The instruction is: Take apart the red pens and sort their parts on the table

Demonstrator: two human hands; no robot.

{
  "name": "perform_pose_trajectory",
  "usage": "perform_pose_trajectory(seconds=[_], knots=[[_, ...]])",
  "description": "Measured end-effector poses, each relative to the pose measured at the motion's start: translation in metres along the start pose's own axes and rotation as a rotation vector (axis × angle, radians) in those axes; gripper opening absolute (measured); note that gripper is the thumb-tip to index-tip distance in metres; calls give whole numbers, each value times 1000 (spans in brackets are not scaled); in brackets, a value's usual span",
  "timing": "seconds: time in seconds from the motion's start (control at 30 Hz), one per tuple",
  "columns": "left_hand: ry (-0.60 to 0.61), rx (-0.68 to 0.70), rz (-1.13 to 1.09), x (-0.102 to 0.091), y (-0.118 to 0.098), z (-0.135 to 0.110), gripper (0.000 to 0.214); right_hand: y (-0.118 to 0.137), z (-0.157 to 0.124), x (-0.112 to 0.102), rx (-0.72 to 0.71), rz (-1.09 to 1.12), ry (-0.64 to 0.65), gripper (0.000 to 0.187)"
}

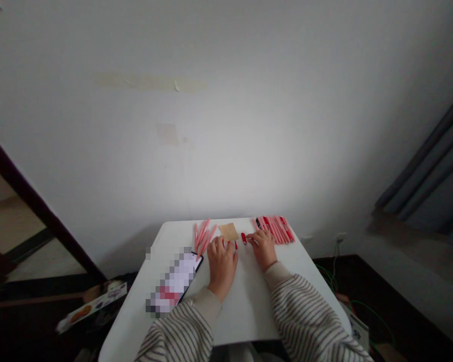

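My left hand (222,264) rests on the white table (245,301), its fingers curled round a small red piece that shows at the fingertips. My right hand (263,247) lies a little to the right, fingers bent, touching the near end of a pile of pink and red pens (277,229). A small red cap (243,238) lies between the two hands. A second bundle of pink pens (203,235) lies just left of my left hand. A tan square of paper (228,232) sits behind the hands.
A phone (175,284) lies on the table's left part, its screen blurred. A white wall rises straight behind the table. A printed box (92,306) sits on the dark floor at the left. Green cable (362,306) and grey curtains (434,176) are at the right.
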State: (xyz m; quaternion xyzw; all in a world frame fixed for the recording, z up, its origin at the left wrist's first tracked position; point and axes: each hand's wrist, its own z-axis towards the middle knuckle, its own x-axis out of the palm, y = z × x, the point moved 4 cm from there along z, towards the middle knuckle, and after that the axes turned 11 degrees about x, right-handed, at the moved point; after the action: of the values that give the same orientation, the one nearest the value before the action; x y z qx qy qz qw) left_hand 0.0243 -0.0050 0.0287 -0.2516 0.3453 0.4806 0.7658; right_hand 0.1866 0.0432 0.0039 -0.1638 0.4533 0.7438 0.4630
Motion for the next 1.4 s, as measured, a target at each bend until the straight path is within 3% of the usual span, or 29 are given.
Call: perform_pose_trajectory(seconds=[0.27, 0.9, 1.4], knots=[[15, -12, 25, 10, -9, 14, 14, 1, -1, -2, 23, -16, -3, 12], [-28, -13, -22, 19, -6, 15, 15, 0, -1, 0, 34, 4, -9, 13], [-137, -54, -123, 2, 4, 9, 11, 4, -1, -2, 3, 54, 11, 13]])
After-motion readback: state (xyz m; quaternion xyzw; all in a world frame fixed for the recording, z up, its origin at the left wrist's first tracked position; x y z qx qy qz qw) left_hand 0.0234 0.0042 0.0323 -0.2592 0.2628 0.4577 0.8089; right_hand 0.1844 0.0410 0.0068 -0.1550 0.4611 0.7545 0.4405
